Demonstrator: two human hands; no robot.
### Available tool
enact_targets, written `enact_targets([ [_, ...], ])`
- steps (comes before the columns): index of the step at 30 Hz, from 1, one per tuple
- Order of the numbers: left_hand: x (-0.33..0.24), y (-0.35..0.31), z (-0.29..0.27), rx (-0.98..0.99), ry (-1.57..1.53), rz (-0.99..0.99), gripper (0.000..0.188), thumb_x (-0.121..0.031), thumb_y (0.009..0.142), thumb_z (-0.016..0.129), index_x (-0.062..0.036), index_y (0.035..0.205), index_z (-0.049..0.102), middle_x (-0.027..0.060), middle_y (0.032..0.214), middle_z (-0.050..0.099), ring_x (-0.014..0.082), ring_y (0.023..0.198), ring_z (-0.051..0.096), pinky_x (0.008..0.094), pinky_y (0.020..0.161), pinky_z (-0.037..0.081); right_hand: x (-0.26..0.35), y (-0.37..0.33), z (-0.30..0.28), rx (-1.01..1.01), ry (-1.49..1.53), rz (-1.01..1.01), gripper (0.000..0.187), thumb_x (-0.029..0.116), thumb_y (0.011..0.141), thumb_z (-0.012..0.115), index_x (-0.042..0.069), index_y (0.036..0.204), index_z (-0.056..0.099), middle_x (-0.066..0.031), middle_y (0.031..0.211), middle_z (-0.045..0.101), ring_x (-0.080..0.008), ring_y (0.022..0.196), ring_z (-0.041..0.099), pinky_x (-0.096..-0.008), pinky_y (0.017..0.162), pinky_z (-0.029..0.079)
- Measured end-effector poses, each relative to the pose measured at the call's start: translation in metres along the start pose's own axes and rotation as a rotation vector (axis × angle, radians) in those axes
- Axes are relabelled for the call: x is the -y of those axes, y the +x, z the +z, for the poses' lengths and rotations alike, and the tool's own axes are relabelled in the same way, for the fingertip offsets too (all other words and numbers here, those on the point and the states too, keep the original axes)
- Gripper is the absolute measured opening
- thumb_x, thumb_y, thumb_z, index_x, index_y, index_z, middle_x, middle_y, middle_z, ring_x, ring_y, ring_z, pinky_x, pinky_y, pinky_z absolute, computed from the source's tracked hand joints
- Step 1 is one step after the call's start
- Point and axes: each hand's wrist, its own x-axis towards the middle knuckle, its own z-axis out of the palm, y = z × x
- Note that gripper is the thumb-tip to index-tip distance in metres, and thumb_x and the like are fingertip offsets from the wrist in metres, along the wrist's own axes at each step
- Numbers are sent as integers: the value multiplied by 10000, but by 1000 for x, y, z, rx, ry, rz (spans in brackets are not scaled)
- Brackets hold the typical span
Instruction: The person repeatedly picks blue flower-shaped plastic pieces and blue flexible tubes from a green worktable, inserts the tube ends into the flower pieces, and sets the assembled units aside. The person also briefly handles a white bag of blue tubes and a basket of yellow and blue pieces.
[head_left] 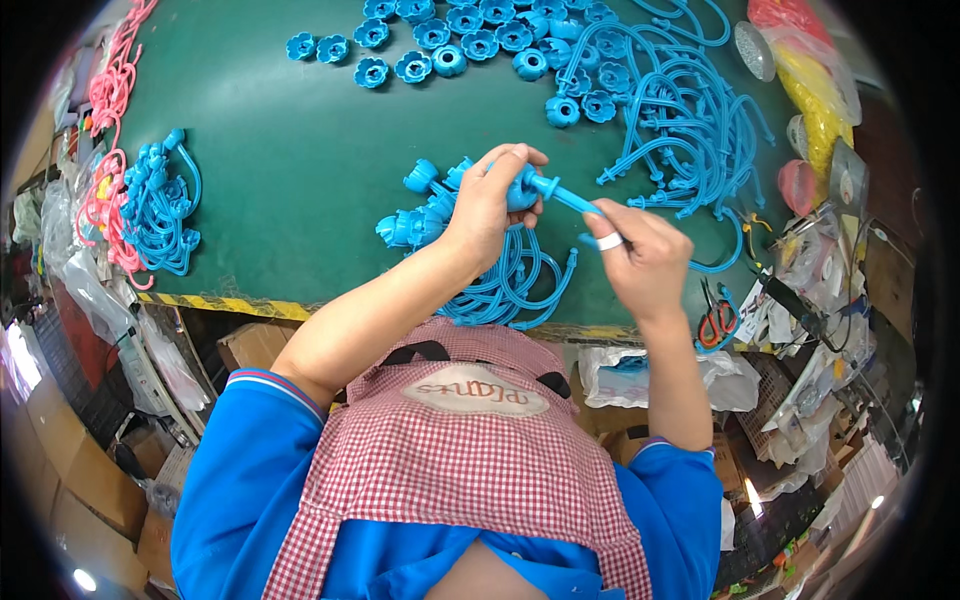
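My left hand (490, 205) is closed round a blue flower-shaped cup (523, 188), its fingers wrapped over the top. Out of the cup's right side runs a blue cord (570, 197) with a flanged collar at the cup end. My right hand (643, 250) pinches this cord between thumb and fingers, a white band round one finger. Under and left of my left hand lie blue cups joined to cords (412, 228), and their looped cords (515, 285) spread toward the table's near edge.
Many loose blue cups (480, 44) lie at the far side of the green table (270, 180). Blue cords (690, 130) heap at the right. Red-handled scissors (716, 318) lie near right. At left are a blue bundle (160, 205) and pink cords (112, 90).
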Motion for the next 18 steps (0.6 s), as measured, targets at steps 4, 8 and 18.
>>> enact_targets([
  [4,-2,-11,-1,27,134,99,302,-323,944,520,-37,940,617,16,737,527,90,577,510,237,498,426,7,4,-7,119,-28,-55,127,233,788,708,107,807,711,-47,599,614,-214,507,585,-326,453,431],
  [8,9,-20,-9,-32,352,269,196,-197,905,586,-14,862,639,15,754,552,76,608,502,243,547,428,9,-5,12,406,477,480,226,236,848,662,21,901,707,-58,579,598,-155,504,549,-290,485,403],
  [18,-43,65,-90,-160,1870,603,220,-247,812,623,-77,942,675,75,1157,600,298,1019,548,412,844,454,-153,12,31,86,-715,24,531,6,698,701,120,1199,567,-106,1268,485,-299,1184,445,-466,996,360],
])
